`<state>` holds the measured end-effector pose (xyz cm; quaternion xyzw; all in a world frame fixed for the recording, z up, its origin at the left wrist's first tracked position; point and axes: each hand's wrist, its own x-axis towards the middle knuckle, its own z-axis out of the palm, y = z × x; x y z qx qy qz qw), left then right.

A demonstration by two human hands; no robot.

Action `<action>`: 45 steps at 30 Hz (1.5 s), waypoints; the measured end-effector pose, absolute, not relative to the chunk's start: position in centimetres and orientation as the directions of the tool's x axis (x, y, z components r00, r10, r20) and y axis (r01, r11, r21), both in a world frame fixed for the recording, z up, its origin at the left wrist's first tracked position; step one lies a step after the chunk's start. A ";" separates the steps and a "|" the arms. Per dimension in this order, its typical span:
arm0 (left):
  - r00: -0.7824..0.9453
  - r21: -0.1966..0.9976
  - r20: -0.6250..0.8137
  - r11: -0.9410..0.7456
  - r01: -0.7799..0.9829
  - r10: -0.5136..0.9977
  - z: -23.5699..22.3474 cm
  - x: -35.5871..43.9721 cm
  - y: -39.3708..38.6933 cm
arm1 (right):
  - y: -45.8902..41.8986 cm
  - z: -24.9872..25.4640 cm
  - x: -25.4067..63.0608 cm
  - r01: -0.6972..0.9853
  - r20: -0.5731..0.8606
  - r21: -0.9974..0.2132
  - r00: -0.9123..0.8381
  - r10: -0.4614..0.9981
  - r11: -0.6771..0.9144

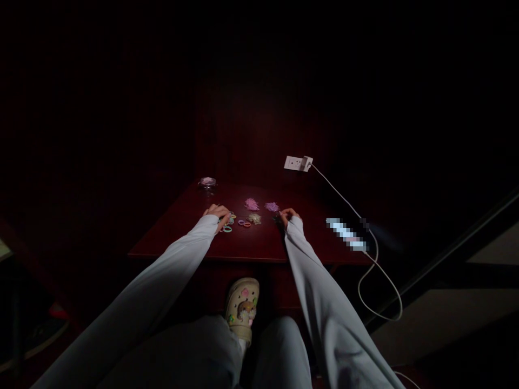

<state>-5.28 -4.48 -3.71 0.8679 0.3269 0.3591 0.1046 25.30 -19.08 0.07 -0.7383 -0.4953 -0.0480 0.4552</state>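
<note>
My left hand (217, 212) rests at the left of the dark red table, its fingers bent and pressed together over a loose group of coloured hair ties. A green hair tie (227, 229) lies just below those fingertips. On the other side, my right hand (290, 216) has its fingers drawn into a pinch beside a small dark green heap (277, 219). Whatever either hand holds is too small to see. Between them are a pink pile (252, 204), a purple pile (271, 207) and a pale yellow pile (254, 219) of small bands, plus a purple hair tie (241, 222) and an orange hair tie (247, 225).
A clear round jar (208, 183) stands at the table's back left. A wall socket (298, 163) holds a plug whose white cable (338, 193) loops past a blurred-out phone-like object (347, 234) at the right. Below the table edge (239, 260) shows a beige clog (243, 302).
</note>
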 end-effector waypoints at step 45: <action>0.577 0.420 0.493 -0.759 0.498 0.651 -3.1 -5.8 -5.3 | -19.3 -0.2 26.1 0.862 0.374 -0.453 0.416 0.829 -0.228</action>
